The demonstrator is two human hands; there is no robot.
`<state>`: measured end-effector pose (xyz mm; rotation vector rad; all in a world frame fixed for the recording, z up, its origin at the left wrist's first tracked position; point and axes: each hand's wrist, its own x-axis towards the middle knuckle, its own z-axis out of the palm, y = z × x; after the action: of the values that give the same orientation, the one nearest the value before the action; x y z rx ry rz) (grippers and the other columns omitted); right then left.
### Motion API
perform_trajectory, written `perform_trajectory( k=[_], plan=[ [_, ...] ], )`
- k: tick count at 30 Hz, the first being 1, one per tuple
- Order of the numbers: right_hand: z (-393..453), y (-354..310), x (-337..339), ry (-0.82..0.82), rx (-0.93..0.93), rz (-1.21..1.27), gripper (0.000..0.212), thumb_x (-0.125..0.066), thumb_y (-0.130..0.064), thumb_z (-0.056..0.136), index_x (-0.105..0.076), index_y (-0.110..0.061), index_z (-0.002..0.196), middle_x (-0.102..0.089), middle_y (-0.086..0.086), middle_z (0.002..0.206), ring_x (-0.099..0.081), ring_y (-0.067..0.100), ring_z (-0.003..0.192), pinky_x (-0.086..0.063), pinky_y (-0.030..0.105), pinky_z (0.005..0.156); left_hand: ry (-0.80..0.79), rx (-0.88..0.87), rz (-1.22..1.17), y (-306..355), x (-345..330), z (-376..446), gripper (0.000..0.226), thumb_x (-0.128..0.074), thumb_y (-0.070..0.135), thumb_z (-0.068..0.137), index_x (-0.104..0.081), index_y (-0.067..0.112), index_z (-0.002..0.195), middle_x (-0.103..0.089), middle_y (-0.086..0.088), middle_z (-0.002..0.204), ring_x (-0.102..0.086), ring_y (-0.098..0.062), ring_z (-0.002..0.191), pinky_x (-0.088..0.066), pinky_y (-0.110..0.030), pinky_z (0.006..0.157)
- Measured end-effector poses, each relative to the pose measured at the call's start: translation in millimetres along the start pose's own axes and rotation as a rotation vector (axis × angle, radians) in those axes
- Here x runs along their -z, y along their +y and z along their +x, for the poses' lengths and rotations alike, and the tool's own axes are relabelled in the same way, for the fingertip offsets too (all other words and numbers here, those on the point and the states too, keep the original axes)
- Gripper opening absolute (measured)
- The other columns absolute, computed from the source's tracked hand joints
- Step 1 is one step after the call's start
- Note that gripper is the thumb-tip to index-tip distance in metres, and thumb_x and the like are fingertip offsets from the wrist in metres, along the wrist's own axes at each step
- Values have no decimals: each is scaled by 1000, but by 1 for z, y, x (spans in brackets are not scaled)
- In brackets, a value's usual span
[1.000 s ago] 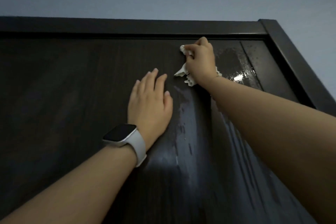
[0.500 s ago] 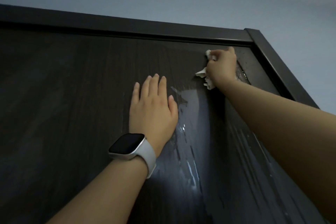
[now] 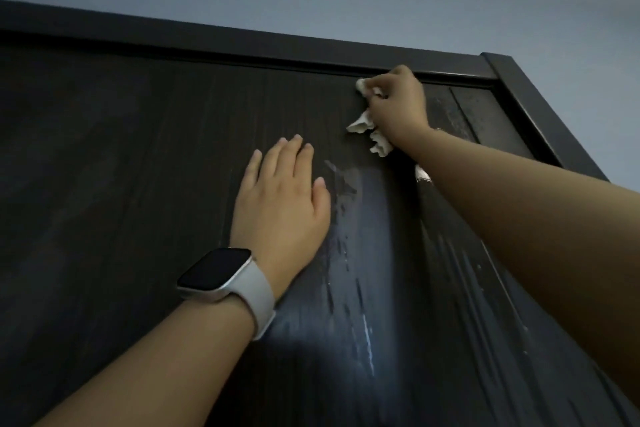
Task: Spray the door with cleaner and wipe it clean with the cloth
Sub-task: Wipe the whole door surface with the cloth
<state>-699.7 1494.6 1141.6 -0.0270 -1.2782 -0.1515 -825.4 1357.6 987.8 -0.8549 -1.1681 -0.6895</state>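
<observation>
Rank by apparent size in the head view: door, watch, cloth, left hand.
1. Door
2. Left hand
3. Watch; it sits nearer the camera, so this is unsure.
4. Cloth, partly hidden in the right hand.

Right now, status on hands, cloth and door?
Left hand flat on dark wood-grain door. Right hand grips crumpled white cloth near top edge. Wet streaks below. Nothing in the way.

The dark brown wood-grain door [image 3: 138, 184] stands upright, streaked with wet, glossy cleaner runs down its right half. The crumpled white cloth [image 3: 370, 130] presses against it near the top edge, bunched and partly hidden.
</observation>
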Motion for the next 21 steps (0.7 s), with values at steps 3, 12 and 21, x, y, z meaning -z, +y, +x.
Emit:
perform_trajectory(
  k=[3, 12, 21],
  plan=[
    [8, 39, 21, 50, -69, -53, 25, -56, -14, 94, -72, -12, 114, -55, 15, 119, -53, 32, 114, -36, 22, 86, -25, 4, 11, 1, 2, -1, 62, -23, 38, 95, -39, 13, 149, -36, -3, 157, -27, -18, 147, -15, -39, 123],
    [21, 79, 51, 67, -232, -69, 29, -60, -6, 91, -68, -5, 118, -45, 20, 131, -45, 38, 121, -41, 40, 104, -21, 34, 46, 3, 2, 0, 61, -25, 41, 95, -38, 18, 150, -32, 2, 158, -23, -14, 148, -8, -31, 121],
    [27, -24, -17, -88, -36, 98, 22, -58, -15, 96, -72, -10, 112, -50, 12, 125, -50, 26, 119, -40, 26, 97, -18, 26, -10, 3, 2, 0, 61, -23, 39, 95, -36, 18, 151, -31, 3, 159, -21, -12, 148, -9, -34, 123]
  ],
)
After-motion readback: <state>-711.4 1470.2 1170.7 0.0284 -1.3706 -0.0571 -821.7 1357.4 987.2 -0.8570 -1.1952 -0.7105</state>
